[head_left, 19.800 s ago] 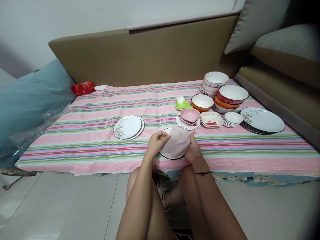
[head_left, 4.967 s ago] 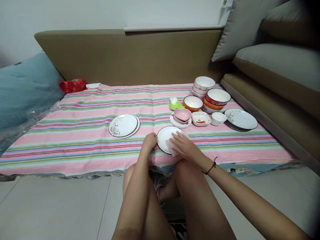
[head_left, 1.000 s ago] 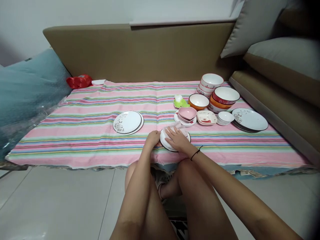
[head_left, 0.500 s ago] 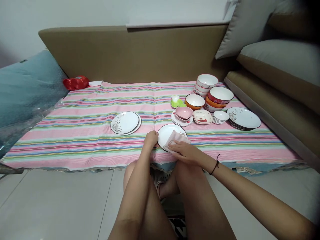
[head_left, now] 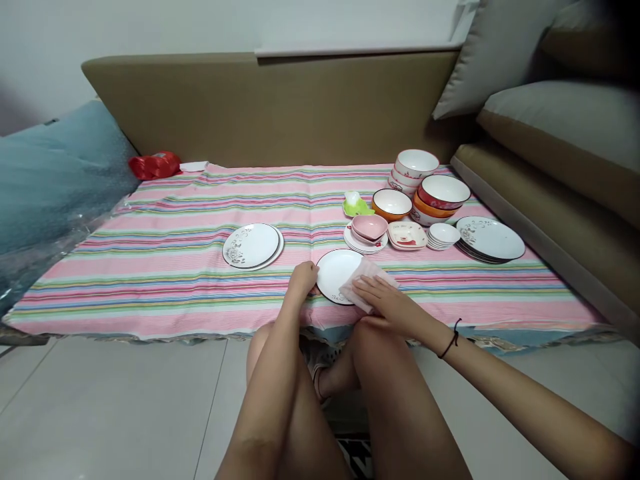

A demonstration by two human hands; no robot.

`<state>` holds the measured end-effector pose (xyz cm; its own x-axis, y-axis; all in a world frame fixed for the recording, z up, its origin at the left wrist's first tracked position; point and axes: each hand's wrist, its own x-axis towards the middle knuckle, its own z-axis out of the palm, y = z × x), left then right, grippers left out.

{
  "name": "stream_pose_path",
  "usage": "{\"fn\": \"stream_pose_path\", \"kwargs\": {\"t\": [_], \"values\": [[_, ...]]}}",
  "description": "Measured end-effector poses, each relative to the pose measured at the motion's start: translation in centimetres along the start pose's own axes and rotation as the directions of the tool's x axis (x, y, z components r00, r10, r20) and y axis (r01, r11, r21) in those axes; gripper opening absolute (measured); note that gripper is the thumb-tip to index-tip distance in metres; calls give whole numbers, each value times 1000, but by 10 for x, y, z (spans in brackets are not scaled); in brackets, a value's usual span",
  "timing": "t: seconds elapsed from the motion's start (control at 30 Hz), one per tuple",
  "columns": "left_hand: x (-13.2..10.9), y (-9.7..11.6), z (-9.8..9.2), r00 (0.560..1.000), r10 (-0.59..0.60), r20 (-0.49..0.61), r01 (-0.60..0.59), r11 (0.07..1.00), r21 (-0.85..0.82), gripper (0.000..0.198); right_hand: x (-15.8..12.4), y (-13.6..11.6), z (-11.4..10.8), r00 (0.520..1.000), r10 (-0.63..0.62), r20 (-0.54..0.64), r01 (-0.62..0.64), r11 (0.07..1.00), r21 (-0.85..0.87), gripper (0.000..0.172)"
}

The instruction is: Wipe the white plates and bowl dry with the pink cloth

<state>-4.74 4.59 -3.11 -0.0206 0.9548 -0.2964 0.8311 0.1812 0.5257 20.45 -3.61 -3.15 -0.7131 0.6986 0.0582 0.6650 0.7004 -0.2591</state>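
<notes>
A round white plate (head_left: 330,272) with a dark rim is at the front of the sofa seat, just above the striped sheet (head_left: 175,293) or on it; which cannot be told. The fingers of the left hand (head_left: 303,281) are clenched on the plate's left rim. The right hand (head_left: 383,297) lies flat, fingers extended and not clenched, on a thin pale cloth (head_left: 364,268) that covers the plate's right side and overhangs it.

The sheet, pink with bands of green, blue, yellow and red, is slightly wrinkled left of the plate. Two overlapping plates (head_left: 253,245) lie on it there, well apart from the held one. Bowls and small dishes crowd together beyond the plate and to its right, with a stack of larger plates (head_left: 493,239) farther right.

Straight beyond the plate stands the brown backrest (head_left: 275,113), a pale wall (head_left: 175,27) behind it. Far left of the plate, a blue cushion (head_left: 65,160) leans beside a shiny red packet (head_left: 155,165). Far right are piled grey-and-brown cushions (head_left: 560,127). Below the plate, past the sheet's ragged blue-edged front, the person's knees show over pale floor tiles (head_left: 125,400).
</notes>
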Motion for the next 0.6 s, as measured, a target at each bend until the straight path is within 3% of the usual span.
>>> {"fn": "stream_pose_path", "kwargs": {"t": [0.2, 0.43, 0.6], "values": [[-1, 1, 0, 1000, 1, 6, -1, 1000, 3, 29, 15, 10, 3, 999, -38, -18, 38, 999, 29, 62], [-1, 1, 0, 999, -7, 33, 8, 999, -31, 31, 15, 9, 12, 982, -182, 54, 180, 983, 36, 65], [-2, 0, 1, 997, -9, 70, 14, 997, -72, 33, 1, 11, 7, 998, -3, -59, -1, 997, -80, 60]]}}
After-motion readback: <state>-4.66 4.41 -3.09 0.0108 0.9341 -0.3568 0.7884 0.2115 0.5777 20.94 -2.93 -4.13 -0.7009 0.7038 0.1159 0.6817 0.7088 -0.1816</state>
